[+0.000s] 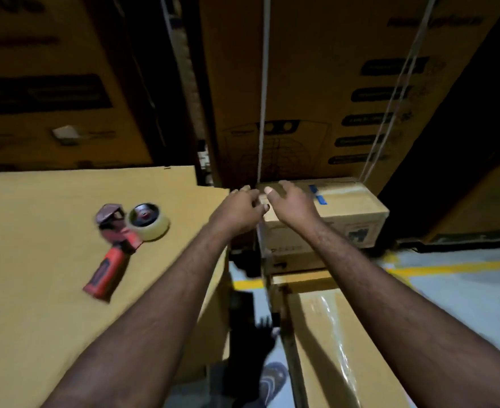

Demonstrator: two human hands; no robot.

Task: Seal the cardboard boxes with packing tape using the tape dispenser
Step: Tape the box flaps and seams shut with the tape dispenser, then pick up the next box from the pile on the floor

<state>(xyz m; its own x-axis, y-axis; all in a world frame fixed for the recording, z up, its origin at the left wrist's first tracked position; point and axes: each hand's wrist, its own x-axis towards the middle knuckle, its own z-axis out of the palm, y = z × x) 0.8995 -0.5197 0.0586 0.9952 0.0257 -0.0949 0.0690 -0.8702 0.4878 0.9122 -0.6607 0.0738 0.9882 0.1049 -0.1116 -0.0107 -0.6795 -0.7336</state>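
Cardboard surrounds the person on all sides. Both bare arms reach forward to a small box (pixel 349 212) that sits on top of a stack at centre right, with two short blue tape marks (pixel 318 196) on its lid. The right hand (pixel 294 206) rests on the near left part of that lid, fingers (pixel 284 184) loosely spread and thumb pointing left. The left hand (pixel 239 212) is at the box's left top corner with its fingers curled (motion blur hides whether they pinch anything). The two hands nearly touch.

The tape dispenser (pixel 116 248), red-handled and carrying a roll of clear tape (pixel 150 223), lies on its side on a large flat carton (pixel 36 260) to the left, well apart from both hands. Below the small box, a longer box (pixel 325 348) shows a glossy taped strip along its top. Two white straps (pixel 262 113) hang in front of the tall printed cartons (pixel 316 69) behind. A yellow line (pixel 449 267) crosses the grey floor (pixel 463 304).
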